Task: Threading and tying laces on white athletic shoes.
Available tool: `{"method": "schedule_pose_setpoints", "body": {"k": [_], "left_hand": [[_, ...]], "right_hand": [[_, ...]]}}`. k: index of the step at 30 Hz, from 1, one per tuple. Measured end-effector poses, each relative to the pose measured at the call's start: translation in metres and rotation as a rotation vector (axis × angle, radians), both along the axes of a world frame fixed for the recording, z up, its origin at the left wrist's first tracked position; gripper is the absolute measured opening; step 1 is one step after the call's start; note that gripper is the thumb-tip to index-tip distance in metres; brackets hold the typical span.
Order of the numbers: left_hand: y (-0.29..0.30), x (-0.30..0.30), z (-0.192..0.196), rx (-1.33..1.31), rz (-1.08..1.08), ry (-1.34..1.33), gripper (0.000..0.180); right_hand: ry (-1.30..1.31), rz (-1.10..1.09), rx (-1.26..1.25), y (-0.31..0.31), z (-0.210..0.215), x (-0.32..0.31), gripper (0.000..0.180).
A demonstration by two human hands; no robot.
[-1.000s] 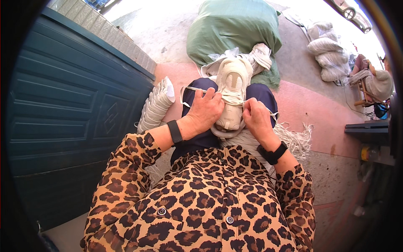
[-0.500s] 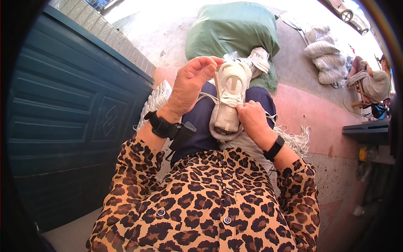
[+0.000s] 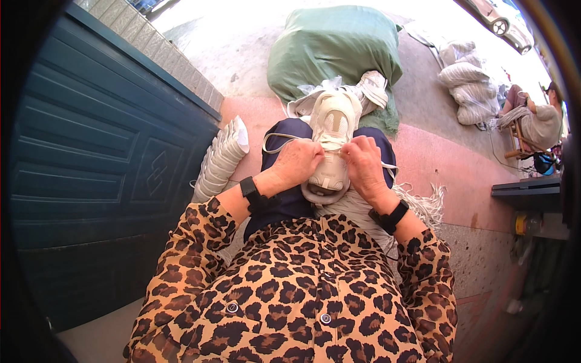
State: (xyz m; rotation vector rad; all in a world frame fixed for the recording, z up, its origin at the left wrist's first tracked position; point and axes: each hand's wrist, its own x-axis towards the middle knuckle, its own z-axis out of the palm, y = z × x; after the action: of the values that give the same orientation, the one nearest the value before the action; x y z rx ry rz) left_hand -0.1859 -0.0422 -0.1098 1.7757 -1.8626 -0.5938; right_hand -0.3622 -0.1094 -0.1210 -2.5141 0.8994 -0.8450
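A cream-white sneaker [image 3: 331,130] lies on my lap, toe pointing away from me. My left hand [image 3: 298,162] pinches a white shoelace [image 3: 275,140] at the shoe's left side, and the lace loops out to the left. My right hand [image 3: 363,164] grips the lace at the shoe's right side, fingers closed over the eyelets. Both wrists wear black bands. A bundle of white laces [image 3: 417,204] lies by my right thigh.
A stack of white shoe soles [image 3: 221,158] leans on a dark green panelled door [image 3: 85,175] at my left. A green sack [image 3: 330,48] lies ahead, white sacks [image 3: 469,91] further right. Another person [image 3: 535,121] sits on a stool at far right.
My left hand, raised high with the lace half a second ago, has come back down to the shoe's left side. My right hand stayed on the shoe.
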Motion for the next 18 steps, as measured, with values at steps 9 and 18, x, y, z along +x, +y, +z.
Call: {"method": "schedule_pose_setpoints", "body": {"k": [9,18], "left_hand": [[-0.011,0.003,0.005,0.099,-0.067,-0.352,0.012],[-0.024,0.016,0.003,0.431,-0.05,0.202,0.009]], "right_hand": [[-0.764,0.097,0.634,-0.009,0.103,-0.008,0.011],[-0.219,-0.012,0.661,0.003,0.014,0.001,0.029]]}}
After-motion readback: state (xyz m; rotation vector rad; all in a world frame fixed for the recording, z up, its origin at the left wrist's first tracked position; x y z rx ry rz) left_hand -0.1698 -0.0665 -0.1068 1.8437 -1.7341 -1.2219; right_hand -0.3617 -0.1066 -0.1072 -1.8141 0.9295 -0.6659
